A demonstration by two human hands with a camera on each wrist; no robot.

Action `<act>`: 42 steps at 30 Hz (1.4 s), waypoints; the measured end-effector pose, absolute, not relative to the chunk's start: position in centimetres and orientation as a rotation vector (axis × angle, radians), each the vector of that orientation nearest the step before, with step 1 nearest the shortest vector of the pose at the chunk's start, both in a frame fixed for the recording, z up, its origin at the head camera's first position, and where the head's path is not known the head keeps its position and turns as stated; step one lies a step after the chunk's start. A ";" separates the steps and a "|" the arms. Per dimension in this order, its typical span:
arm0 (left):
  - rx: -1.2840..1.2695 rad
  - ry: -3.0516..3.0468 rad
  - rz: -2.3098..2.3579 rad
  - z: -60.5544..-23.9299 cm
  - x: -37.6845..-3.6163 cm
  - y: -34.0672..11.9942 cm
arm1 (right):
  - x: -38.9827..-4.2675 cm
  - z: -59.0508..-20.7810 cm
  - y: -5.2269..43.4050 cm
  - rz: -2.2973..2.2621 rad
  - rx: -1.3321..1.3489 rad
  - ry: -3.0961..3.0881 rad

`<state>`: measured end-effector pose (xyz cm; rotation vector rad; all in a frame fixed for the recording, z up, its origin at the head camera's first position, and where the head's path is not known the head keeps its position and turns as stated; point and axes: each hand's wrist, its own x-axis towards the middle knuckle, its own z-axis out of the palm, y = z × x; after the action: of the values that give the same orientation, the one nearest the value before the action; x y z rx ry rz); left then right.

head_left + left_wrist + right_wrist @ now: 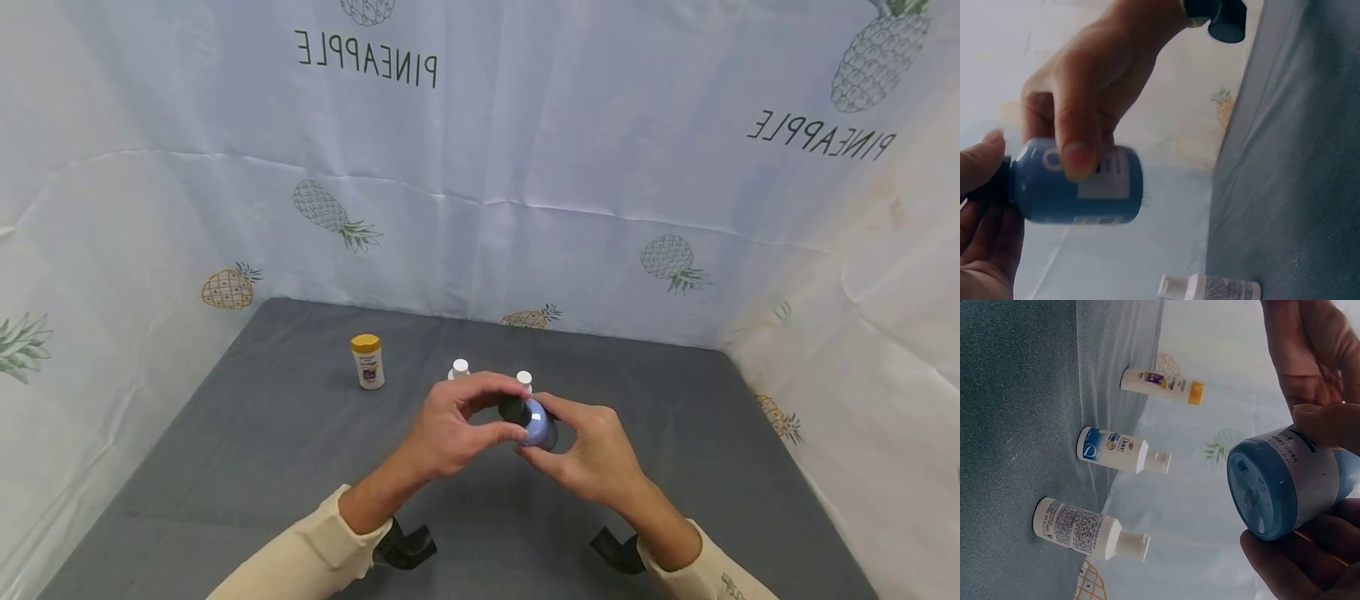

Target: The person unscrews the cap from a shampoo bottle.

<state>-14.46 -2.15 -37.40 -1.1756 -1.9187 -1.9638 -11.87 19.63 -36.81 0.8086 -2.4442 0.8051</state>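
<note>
Bottle [537, 422], blue with a pale label, is held in the air above the grey table [300, 467], midway between its left and right edges, base downward and somewhat tilted. Its black cap [513, 409] is on, and the left hand [450, 427] grasps it, thumb on one side and fingers on the other. The right hand [600, 450] grips the body, its thumb and fingers on opposite sides; the underside shows in the right wrist view. Beyond the hands, toward the table's far edge, stand two white bottles, partly hidden in the head view: a Dove bottle [1110, 449] with a blue patch and, to its right, a text-covered bottle [1075, 528] with dense small print facing the right wrist camera. A yellow-capped bottle [369, 367] stands upright farther left, well apart from the hands, on the far left-hand part of the table toward that corner. Cream sleeves [300, 554] cover the forearms, with black wrist mounts [408, 550] beside the cuffs. Behind the far edge hangs a white curtain [480, 125] printed with pineapples.
</note>
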 end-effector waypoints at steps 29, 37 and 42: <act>-1.053 -1.945 -1.985 -38.1 -14.4 -1.6 | -12.3 -37.4 19.9 0.864 0.757 -2.482; -1.113 -1.932 -2.004 -38.0 -14.5 -1.9 | -12.3 -37.4 19.9 0.858 0.754 -2.478; -1.125 -1.913 -1.979 -37.9 -14.6 -2.0 | -12.3 -37.3 19.8 0.861 0.754 -2.486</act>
<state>-14.57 -1.96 -37.86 -1.1247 -1.9126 -1.9790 -12.28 19.80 -37.30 0.7537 -2.4863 0.8614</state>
